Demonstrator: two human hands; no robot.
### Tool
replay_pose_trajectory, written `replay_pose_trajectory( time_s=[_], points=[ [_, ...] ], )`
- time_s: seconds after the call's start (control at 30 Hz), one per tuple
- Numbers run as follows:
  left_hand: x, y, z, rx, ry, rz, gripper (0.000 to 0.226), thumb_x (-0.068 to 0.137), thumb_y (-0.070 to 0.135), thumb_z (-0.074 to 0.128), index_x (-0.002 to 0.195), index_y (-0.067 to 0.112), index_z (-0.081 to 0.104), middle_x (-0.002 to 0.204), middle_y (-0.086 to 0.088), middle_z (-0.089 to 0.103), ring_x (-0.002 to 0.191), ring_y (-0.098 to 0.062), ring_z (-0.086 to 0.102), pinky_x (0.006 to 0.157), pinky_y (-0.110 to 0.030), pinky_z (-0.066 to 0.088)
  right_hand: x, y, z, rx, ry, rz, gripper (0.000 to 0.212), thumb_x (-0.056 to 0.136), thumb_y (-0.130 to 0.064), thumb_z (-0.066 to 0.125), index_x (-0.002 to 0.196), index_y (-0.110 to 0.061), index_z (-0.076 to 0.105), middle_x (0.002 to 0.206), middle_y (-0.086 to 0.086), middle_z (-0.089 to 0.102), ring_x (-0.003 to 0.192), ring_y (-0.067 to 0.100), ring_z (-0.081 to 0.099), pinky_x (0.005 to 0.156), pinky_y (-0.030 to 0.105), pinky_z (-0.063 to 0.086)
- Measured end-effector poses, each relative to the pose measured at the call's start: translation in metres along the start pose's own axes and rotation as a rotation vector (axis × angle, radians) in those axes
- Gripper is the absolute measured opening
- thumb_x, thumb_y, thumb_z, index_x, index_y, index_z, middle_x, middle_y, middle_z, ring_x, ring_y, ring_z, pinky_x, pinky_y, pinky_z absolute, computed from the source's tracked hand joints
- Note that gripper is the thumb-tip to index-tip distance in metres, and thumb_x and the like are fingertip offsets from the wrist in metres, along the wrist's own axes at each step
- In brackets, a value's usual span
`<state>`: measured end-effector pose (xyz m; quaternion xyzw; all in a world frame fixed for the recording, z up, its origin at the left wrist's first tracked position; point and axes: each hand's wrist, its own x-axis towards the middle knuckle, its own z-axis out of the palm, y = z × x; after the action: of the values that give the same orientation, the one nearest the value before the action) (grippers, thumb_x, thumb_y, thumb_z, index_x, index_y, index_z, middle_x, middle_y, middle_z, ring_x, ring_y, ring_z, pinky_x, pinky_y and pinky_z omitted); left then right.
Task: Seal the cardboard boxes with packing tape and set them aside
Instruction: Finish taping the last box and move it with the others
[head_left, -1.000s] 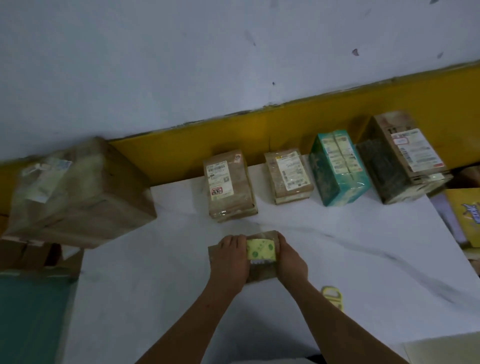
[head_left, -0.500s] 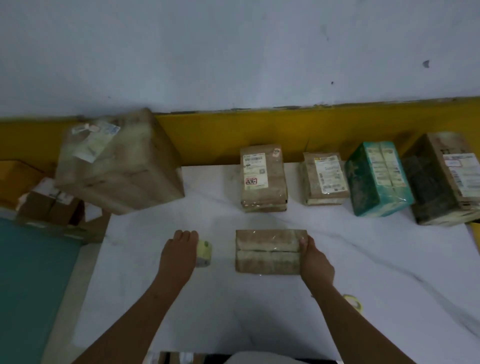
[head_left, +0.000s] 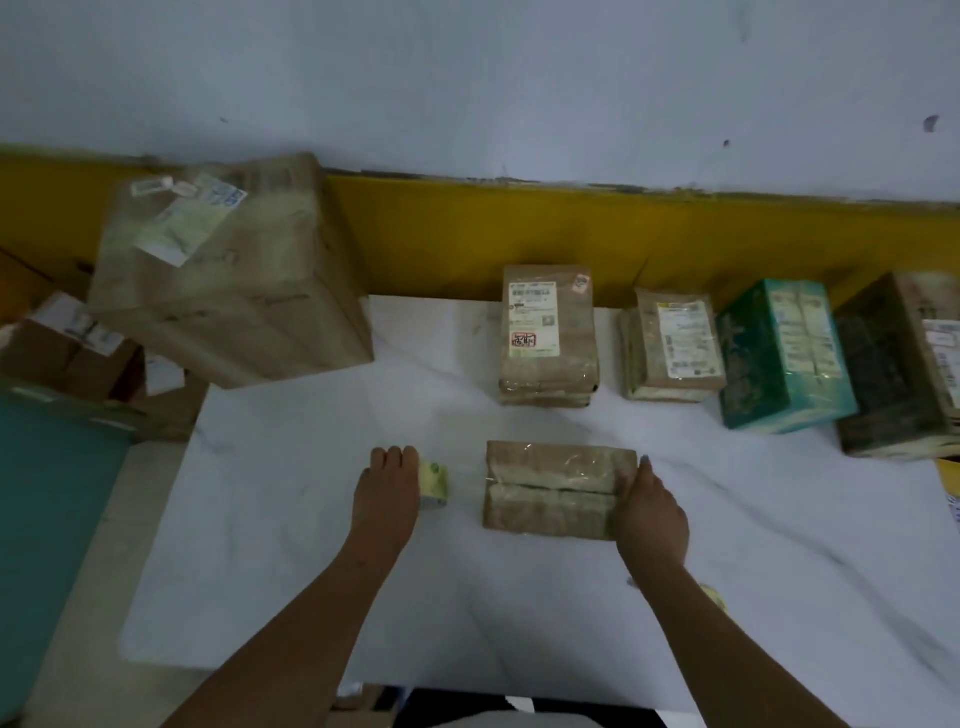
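We are showing both forearms (head_left: 291, 623) bare along their whole visible length, up to the left hand (head_left: 387, 499) and the right hand (head_left: 649, 514), which are uncovered too. One fingernail (head_left: 645, 460) on the right hand is looking pale against the finger. Just below the near edge of the worktop (head_left: 311, 571), we are wearing a dark garment (head_left: 571, 709) with a pale patch beneath it.
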<state>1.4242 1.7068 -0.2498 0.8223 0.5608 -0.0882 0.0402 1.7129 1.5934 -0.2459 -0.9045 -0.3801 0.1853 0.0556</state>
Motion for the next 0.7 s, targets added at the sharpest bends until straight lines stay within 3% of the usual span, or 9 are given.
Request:
replay_pose_trajectory(
  time_s=[0.07,0.17,0.2,0.27,0.33,0.5,0.6,0.7],
  points=[
    [-0.004,0.008,0.013,-0.031,-0.055,-0.001,0.044,0.045,-0.006,0.076,0.085,0.001,0.059,0.072,-0.014,0.055,0.068,-0.033,0.056,0.045,-0.033,0.045,-0.003,-0.008,0.001,-0.094,0.109,-0.031,0.055,0.100,-0.014,0.038,0.151,-0.003,0.025,0.148,0.018,0.042,0.135,0.034,0.042,0.114,0.045,0.032],
    [-0.003,0.018,0.022,-0.042,-0.069,0.005,0.042,0.048,-0.003,0.073,0.087,0.002,0.060,0.074,-0.014,0.056,0.068,-0.032,0.056,0.048,-0.034,0.045,-0.016,-0.039,-0.002,-0.159,0.130,-0.172,0.072,0.092,-0.008,0.051,0.154,-0.004,0.015,0.162,0.015,0.014,0.150,0.029,0.013,0.122,0.045,0.014],
    [-0.001,0.020,0.024,-0.027,-0.057,0.022,0.040,0.050,-0.002,0.072,0.088,0.002,0.060,0.075,-0.014,0.056,0.068,-0.032,0.056,0.050,-0.034,0.044,-0.023,-0.054,0.000,-0.140,0.131,-0.247,0.073,0.095,-0.018,0.051,0.155,-0.004,0.012,0.162,0.014,0.009,0.151,0.029,0.008,0.123,0.046,0.011],
    [0.001,0.021,0.027,-0.012,-0.034,0.053,0.038,0.052,-0.001,0.068,0.089,0.003,0.061,0.076,-0.014,0.056,0.067,-0.032,0.055,0.053,-0.035,0.044,-0.035,-0.085,0.014,-0.115,0.096,-0.372,0.075,0.100,-0.050,0.031,0.156,-0.009,0.004,0.162,0.013,-0.002,0.151,0.030,-0.002,0.122,0.049,0.002],
    [0.002,0.022,0.029,-0.023,-0.014,0.078,0.037,0.055,0.000,0.061,0.091,0.004,0.058,0.076,-0.013,0.055,0.065,-0.031,0.054,0.054,-0.036,0.043,-0.041,-0.106,0.034,-0.157,0.012,-0.406,0.089,0.092,-0.071,0.017,0.156,-0.013,-0.003,0.161,0.016,-0.010,0.149,0.033,-0.013,0.120,0.053,-0.008],
    [-0.005,0.014,0.038,-0.145,-0.008,0.130,0.050,0.053,0.005,0.060,0.101,0.008,0.046,0.078,-0.011,0.055,0.062,-0.029,0.054,0.054,-0.033,0.039,-0.036,-0.100,0.059,-0.274,-0.021,-0.454,0.088,0.089,-0.061,0.028,0.155,-0.008,0.006,0.161,0.024,-0.003,0.147,0.043,-0.011,0.116,0.064,0.003],
    [-0.015,0.012,0.044,-0.233,-0.103,0.252,0.053,0.063,0.036,0.056,0.110,0.014,0.046,0.088,-0.006,0.057,0.072,-0.028,0.059,0.062,-0.036,0.042,-0.022,-0.087,0.052,-0.337,-0.086,-0.601,0.086,0.089,-0.055,0.027,0.155,-0.006,0.002,0.159,0.026,-0.008,0.147,0.043,-0.013,0.116,0.065,0.005],
    [-0.023,0.028,0.040,-0.325,-0.316,0.289,0.071,0.076,0.065,0.046,0.130,0.019,0.039,0.113,-0.003,0.049,0.103,-0.025,0.050,0.086,-0.040,0.038,-0.003,-0.071,0.038,-0.382,-0.085,-0.680,0.090,0.087,-0.057,0.033,0.156,-0.006,0.006,0.160,0.025,-0.008,0.148,0.040,-0.009,0.116,0.062,0.008]
  ],
)
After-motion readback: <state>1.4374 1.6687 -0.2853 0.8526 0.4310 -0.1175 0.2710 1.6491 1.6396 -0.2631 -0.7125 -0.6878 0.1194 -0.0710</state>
